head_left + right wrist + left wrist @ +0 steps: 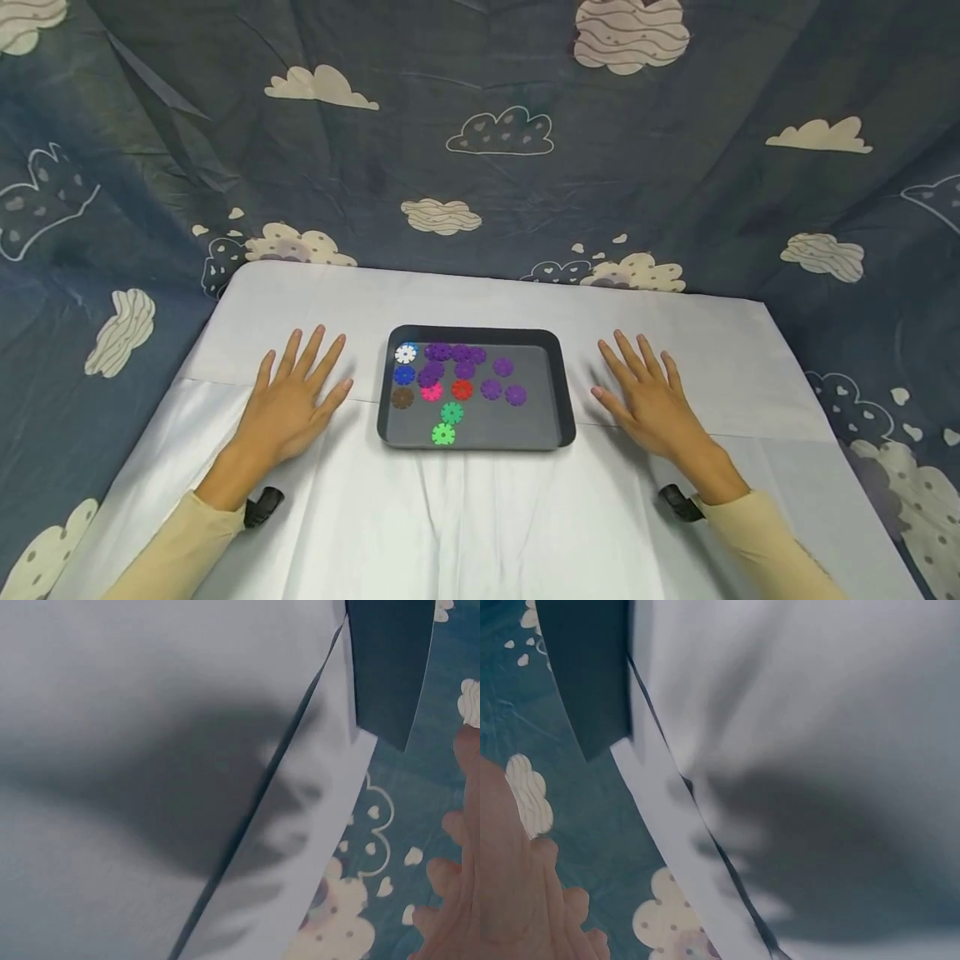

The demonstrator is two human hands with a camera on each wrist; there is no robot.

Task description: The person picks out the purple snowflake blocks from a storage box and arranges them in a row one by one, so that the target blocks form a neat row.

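Observation:
In the head view a dark grey tray (pixel 487 429) lies on the white-covered table between both hands. Small notched plastic discs fill its left and middle part: several purple discs (pixel 503 367), a white disc (pixel 406 354), a blue disc (pixel 404 375), a brown disc (pixel 402 397), a pink disc (pixel 431 392), a red disc (pixel 462 389) and two green discs (pixel 452 412). My left hand (pixel 283 408) is left of the tray, palm down, fingers straight and spread, holding nothing. To the tray's right, my right hand (pixel 651 402) has the same spread pose and holds nothing.
A white cloth (pixel 480 525) with fold lines covers the table. Behind and beside it hangs a dark blue curtain (pixel 495 75) printed with clouds. Black wrist cameras (pixel 263 507) sit under both wrists. Each wrist view shows a hand's shadow on the cloth.

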